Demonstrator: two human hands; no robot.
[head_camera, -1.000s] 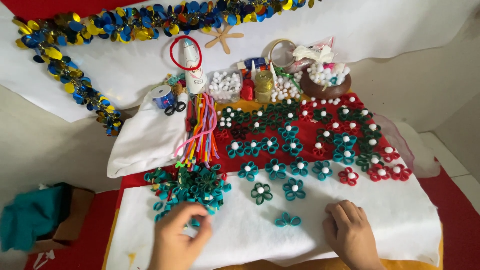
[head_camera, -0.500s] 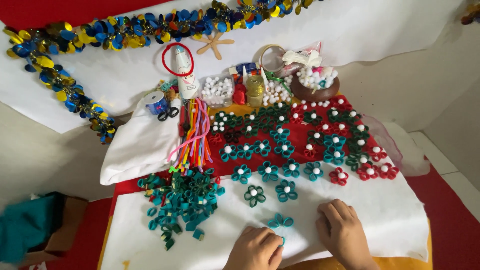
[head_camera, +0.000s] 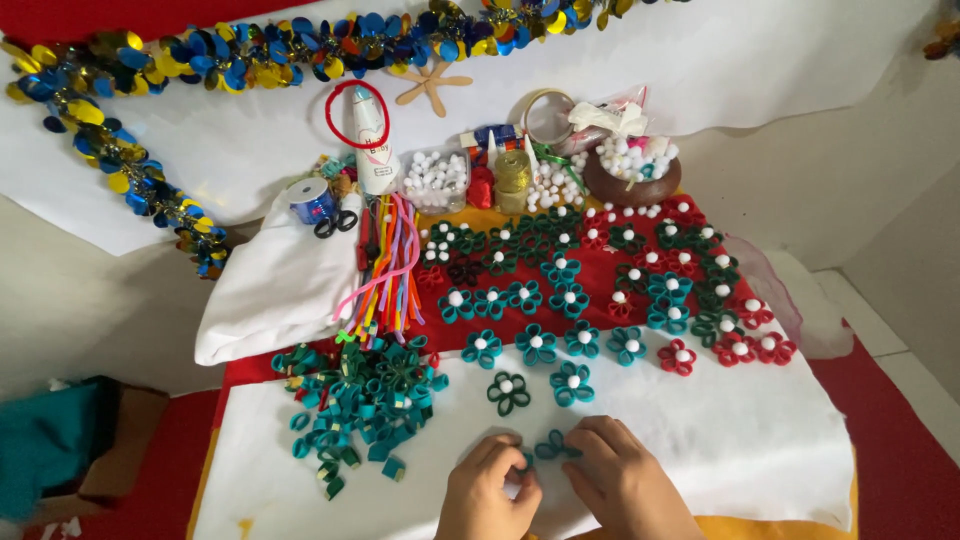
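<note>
Near the bottom edge of the white sheet (head_camera: 720, 440), my left hand (head_camera: 490, 490) and my right hand (head_camera: 620, 480) meet around a small teal felt flower (head_camera: 553, 447). Both sets of fingers pinch its looped petals. Left of my hands lies a pile of loose teal and green felt loops (head_camera: 360, 400). Beyond my hands, rows of finished flowers (head_camera: 570, 300) in teal, green and red, each with a white pompom centre, cover the red cloth (head_camera: 600, 270).
A bundle of coloured pipe cleaners (head_camera: 385, 265), a folded white cloth (head_camera: 270, 290), a glue bottle (head_camera: 372, 150), a box of white pompoms (head_camera: 435, 180) and a brown bowl (head_camera: 630, 180) stand at the back. A blue and gold garland (head_camera: 200, 70) hangs on the wall.
My left hand has moved right from the loop pile to join my right hand at the small teal flower. The view has shifted slightly downward.
</note>
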